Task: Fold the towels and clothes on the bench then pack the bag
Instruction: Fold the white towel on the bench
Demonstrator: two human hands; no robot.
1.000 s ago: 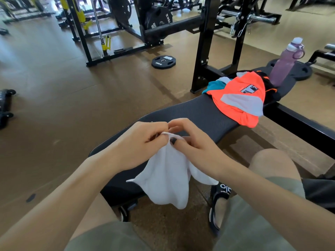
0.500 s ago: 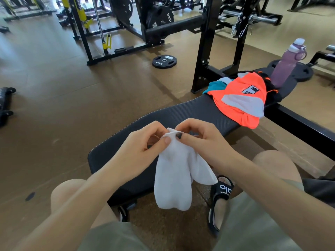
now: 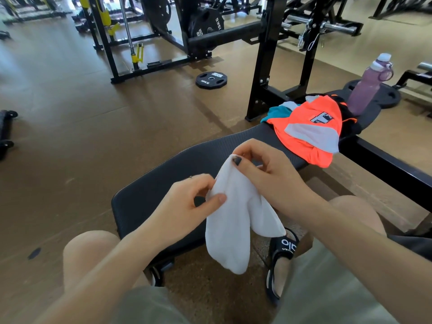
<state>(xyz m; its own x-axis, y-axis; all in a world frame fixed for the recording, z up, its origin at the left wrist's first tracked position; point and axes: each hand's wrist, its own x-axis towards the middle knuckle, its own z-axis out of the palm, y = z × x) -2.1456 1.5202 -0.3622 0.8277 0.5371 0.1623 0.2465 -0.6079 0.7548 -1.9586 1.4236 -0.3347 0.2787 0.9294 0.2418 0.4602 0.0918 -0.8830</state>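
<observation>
My right hand (image 3: pixel 268 174) pinches the top of the white towel (image 3: pixel 233 220) in the middle of the frame. My left hand (image 3: pixel 189 206) pinches its side. It hangs over the black bench (image 3: pixel 187 157).

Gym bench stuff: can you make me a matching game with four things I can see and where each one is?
Things:
1. white towel
2. orange shirt
3. purple bottle
4. weight plate

Places:
A. flat on the floor
B. standing at the far end of the bench
C. lying on the bench
D. hanging from both hands

Pairs: 1-D, 2-C, 3-B, 4-A

The right hand pinches the towel's top; the left hand pinches it lower down.
</observation>
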